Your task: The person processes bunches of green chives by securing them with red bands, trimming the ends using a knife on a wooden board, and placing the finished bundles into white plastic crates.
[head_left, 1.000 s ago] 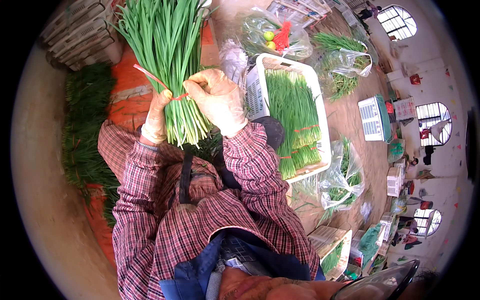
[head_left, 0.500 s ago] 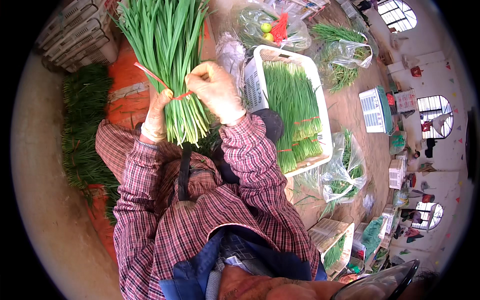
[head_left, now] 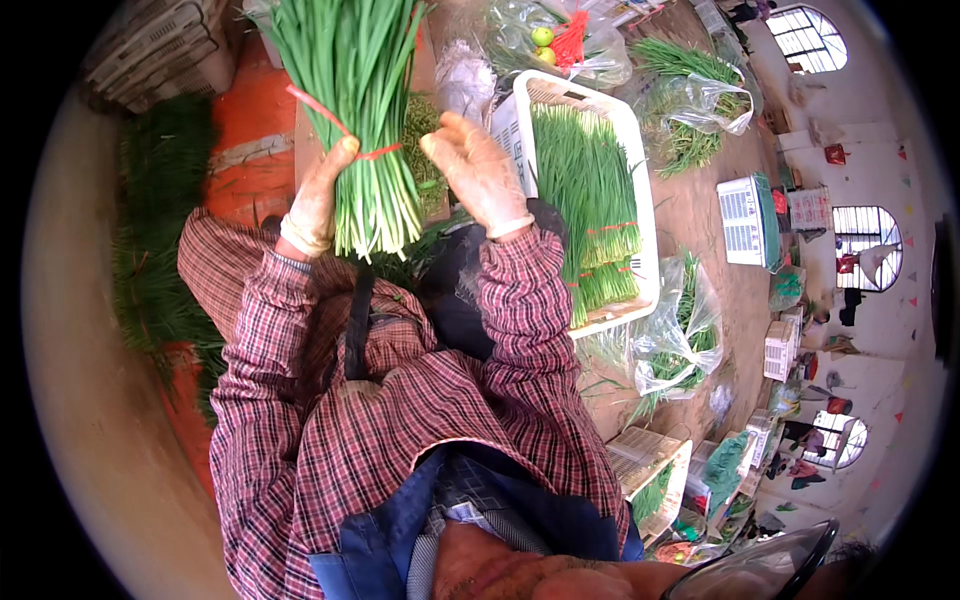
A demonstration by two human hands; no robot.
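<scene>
A thick bunch of green chives (head_left: 362,110) stands upright in front of me, white root ends down. A red band (head_left: 330,118) wraps around it, with one end trailing off to the upper left. My left hand (head_left: 318,195), in a thin pale glove, grips the bunch from the left at the band. My right hand (head_left: 478,172), also gloved, hovers just right of the bunch with fingers spread, holding nothing that I can see.
A white plastic crate (head_left: 640,200) with tied chive bunches lies to the right. Clear bags of chives (head_left: 680,340) sit around it, and a small scale (head_left: 745,222) further right. Loose chives (head_left: 150,260) are piled on the left beside an orange surface (head_left: 245,130).
My right hand has come off the bunch and opened to the right. The bunch and my left hand stay about where they were.
</scene>
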